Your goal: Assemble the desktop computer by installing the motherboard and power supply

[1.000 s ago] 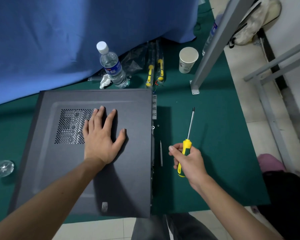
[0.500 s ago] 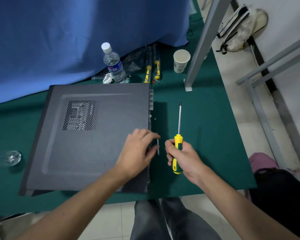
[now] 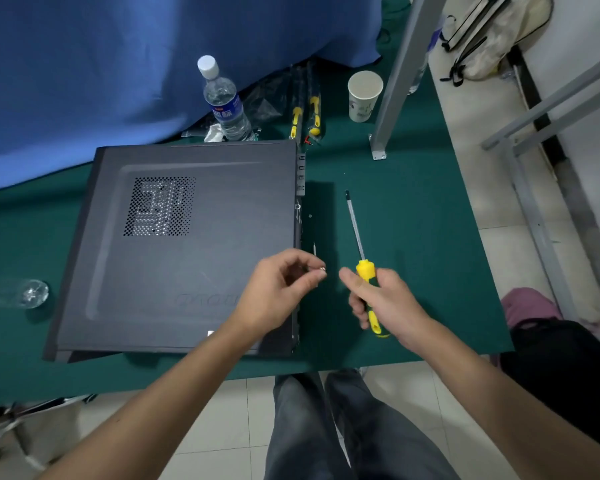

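- Green table mat (image 3: 413, 209), blue cloth (image 3: 118, 64) draped behind.
- Computer case (image 3: 187, 251): dark, lying flat on the mat, vented side panel facing up.
- Left hand (image 3: 278, 292): above the case's right edge, fingertips pinching a small silver screw (image 3: 323, 270).
- Right hand (image 3: 388, 306): curled round the yellow-green handle of a screwdriver (image 3: 362, 268), shaft pointing away, just right of the case.
- Water bottle (image 3: 224, 102) and paper cup (image 3: 363, 95): beyond the case.

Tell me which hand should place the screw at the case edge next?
Left, probably: the left hand pinches the screw beside the computer case edge, while the right hand grips the screwdriver.
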`<state>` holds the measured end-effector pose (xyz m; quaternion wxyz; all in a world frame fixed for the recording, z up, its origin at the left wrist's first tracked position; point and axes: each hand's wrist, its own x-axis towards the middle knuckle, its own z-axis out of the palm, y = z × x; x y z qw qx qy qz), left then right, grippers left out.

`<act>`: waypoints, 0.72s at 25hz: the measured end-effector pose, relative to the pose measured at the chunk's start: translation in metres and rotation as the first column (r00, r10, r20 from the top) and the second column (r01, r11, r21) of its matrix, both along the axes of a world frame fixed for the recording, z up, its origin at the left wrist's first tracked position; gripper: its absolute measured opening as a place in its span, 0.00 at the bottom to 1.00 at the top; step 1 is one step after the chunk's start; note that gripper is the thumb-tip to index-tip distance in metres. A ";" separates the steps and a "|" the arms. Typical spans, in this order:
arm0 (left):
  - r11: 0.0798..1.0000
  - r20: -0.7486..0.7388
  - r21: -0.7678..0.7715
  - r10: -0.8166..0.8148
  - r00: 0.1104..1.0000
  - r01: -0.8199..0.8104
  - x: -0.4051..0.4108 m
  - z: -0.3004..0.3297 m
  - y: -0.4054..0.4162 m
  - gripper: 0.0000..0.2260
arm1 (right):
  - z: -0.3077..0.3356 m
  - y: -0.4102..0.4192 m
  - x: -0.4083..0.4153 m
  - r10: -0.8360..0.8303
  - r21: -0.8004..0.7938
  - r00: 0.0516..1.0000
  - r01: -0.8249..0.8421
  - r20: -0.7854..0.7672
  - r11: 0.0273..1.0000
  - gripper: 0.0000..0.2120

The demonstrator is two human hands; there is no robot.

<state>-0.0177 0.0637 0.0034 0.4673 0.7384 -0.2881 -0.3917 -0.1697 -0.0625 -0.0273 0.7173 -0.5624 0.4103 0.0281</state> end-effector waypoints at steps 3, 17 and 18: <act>0.992 -0.074 -0.003 0.123 0.990 -0.123 0.008 -0.001 0.007 0.06 | -0.004 -0.019 -0.028 0.182 -0.560 0.958 -0.277 -0.221 0.781 0.23; 0.997 -0.047 -0.003 0.075 0.996 -0.075 0.009 0.006 0.012 0.07 | 0.006 -0.029 -0.042 0.347 -0.688 0.778 -0.627 -0.524 0.367 0.17; 0.998 -0.041 0.000 0.063 0.997 -0.063 0.009 0.007 0.012 0.07 | 0.006 -0.029 -0.042 0.359 -0.680 0.765 -0.642 -0.534 0.354 0.16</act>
